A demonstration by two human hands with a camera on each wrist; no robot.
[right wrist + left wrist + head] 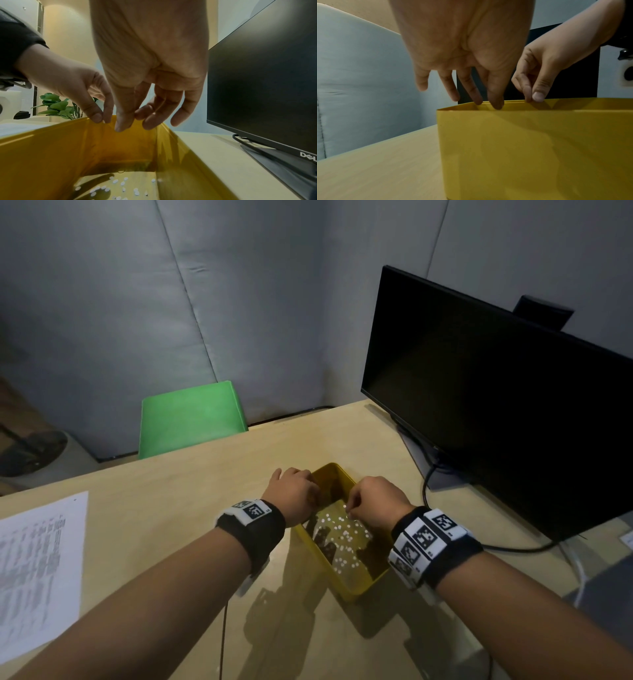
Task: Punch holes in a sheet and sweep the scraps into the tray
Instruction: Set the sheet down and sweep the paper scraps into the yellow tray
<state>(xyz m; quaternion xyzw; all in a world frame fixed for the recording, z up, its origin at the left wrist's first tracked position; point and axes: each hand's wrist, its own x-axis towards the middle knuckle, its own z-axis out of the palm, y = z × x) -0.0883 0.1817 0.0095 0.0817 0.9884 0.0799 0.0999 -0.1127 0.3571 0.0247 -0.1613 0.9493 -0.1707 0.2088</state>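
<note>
Yellow tray (359,589) on our bench (191,508) holds the scraps (342,537). We keep left hand (294,494) and right hand (376,501) over it, fingers (538,93) pressed thumb-to-forefinger, perhaps shedding strays we cannot see. Sheet (37,570) lies left.

Grey padded wall (102,302) behind green chair (191,419), wooden desk (171,508)

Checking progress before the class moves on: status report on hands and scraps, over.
Left hand, right hand: both pinched above yellow rectangular tray, held item unclear. White paper dots lie inside tray. Nothing blocking.
</note>
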